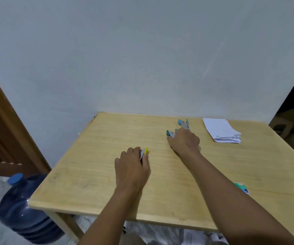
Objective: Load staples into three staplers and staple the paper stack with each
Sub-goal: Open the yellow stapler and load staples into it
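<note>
Though print shows on the green box [242, 187], blur hides it.

Home room: wooden table [96, 174], water jug [19, 209], wooden door [3, 131]

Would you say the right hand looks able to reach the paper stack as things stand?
Probably yes: only bare table lies between the right hand and the paper stack, though that hand holds a teal stapler.
</note>
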Demonstrator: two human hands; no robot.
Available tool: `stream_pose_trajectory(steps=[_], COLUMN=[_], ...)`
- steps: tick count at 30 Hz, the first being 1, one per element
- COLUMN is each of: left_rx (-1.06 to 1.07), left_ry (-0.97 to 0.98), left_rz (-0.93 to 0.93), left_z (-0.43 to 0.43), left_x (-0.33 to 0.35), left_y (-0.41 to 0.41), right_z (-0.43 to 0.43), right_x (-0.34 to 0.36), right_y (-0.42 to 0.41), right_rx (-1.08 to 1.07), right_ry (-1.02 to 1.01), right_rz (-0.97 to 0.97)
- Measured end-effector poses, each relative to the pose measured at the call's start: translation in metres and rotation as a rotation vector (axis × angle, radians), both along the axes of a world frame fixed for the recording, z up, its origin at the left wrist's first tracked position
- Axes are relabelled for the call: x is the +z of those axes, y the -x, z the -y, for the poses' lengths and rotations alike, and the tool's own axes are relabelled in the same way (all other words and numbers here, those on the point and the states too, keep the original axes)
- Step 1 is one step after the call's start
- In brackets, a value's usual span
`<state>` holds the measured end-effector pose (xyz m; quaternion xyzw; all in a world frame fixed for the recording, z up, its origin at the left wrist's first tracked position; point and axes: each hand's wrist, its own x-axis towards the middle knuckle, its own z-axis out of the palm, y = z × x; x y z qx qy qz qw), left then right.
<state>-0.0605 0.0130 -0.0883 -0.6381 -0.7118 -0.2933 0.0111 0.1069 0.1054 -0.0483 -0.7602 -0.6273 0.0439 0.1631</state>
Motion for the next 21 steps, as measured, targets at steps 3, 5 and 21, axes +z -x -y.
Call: stream_pose_trajectory(steps=[3,5,21], left_rx=[0.006,0.009,-0.004], left_ry=[0.006,0.004,-0.005], left_rz=[-0.006,-0.005,0.019], left_z=[-0.002,-0.003,-0.004], left_x=[-0.001,-0.002,-0.003], left_y=[0.0,0.0,0.0], right_z=[-0.02,-0.031,-0.007], right_x=[0.002,0.003,-0.008], right_y=[0.004,0.005,-0.008], right_rx=[-0.02,-0.013,0.129], right_ry=[0.022,0.041,-0.02], right_rz=[-0.058,-0.112,-0.382])
